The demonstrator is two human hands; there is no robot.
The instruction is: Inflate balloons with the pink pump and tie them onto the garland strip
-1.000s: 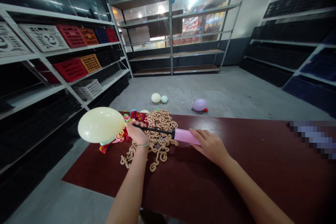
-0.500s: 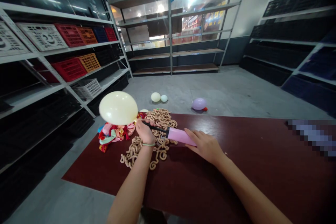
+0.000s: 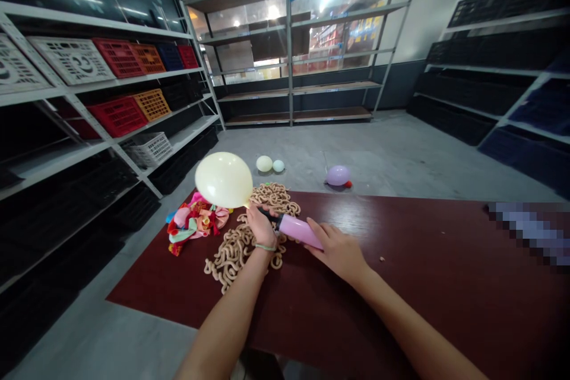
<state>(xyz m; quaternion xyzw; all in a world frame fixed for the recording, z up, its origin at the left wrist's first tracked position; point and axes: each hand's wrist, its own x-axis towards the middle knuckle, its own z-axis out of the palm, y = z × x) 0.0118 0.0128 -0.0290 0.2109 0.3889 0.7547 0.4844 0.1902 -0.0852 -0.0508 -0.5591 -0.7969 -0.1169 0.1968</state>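
"Looking down at the desk, what does the left hand (image 3: 262, 228) hold?"

"Its fingers (image 3: 257, 212) curl narrowly around the neck of a round, pale yellow inflated rubber balloon (image 3: 224, 180), pinching it against the black nozzle of a pink plastic hand pump (image 3: 298, 231). The balloon sits at eleven o'clock from that hand, held up above the desk."

"And the right hand (image 3: 336, 251)?"

"Its fingers (image 3: 318, 231) lie open on the pump's pink barrel, which is at ten o'clock from that hand."

"What lies on the dark red desk (image 3: 423, 273)?"

"A tangle of long, thin, tan uninflated balloons (image 3: 231, 258) sits beneath the left hand. At nine o'clock from it is a heap of limp pink, red and green balloons (image 3: 196, 222)."

"And beyond the desk?"

"On the grey concrete floor (image 3: 392, 154), a small pale yellow balloon (image 3: 264, 164) and a pale green balloon (image 3: 278, 166) lie at twelve o'clock, and a lilac balloon (image 3: 337, 176) at one o'clock. White metal shelves (image 3: 53, 90) at ten o'clock carry red plastic crates (image 3: 118, 116)."
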